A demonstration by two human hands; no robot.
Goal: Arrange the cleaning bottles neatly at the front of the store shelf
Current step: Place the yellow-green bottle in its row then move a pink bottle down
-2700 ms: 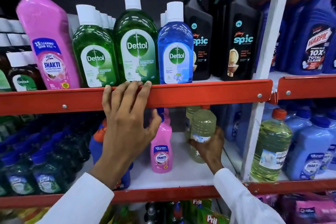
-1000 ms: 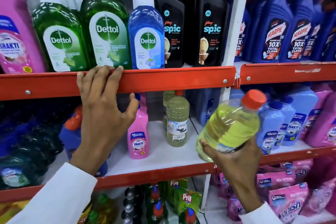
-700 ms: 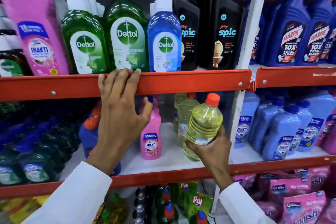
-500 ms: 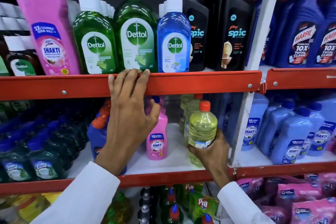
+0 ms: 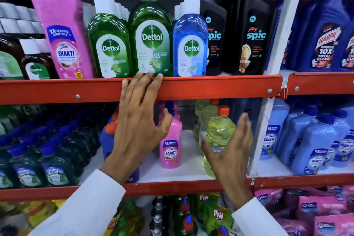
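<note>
A clear yellow bottle [image 5: 220, 134] with an orange cap stands upright at the front right of the white middle shelf [image 5: 183, 170]. My right hand [image 5: 231, 163] cups it loosely: the thumb touches its left side and the fingers are spread off its right side. Two more yellow bottles [image 5: 206, 117] stand in a row behind it. To its left stands a small pink Shakti bottle [image 5: 171, 145]. My left hand [image 5: 139, 126] lies flat on the red rail [image 5: 210, 88] of the shelf above, fingers apart, and partly hides a blue bottle with an orange cap [image 5: 108, 136].
Green and blue Dettol bottles [image 5: 151, 40], black Spic bottles [image 5: 252, 32] and a tall pink Shakti bottle [image 5: 63, 30] fill the upper shelf. A white upright post [image 5: 268, 101] stands right of the yellow bottle. Pale blue Shakti bottles [image 5: 316, 143] sit beyond it; dark bottles [image 5: 47, 155] crowd the left.
My right hand carried the yellow bottle in from the right bay, set it down at the shelf front, and has now opened its fingers. My left hand stayed on the rail.
</note>
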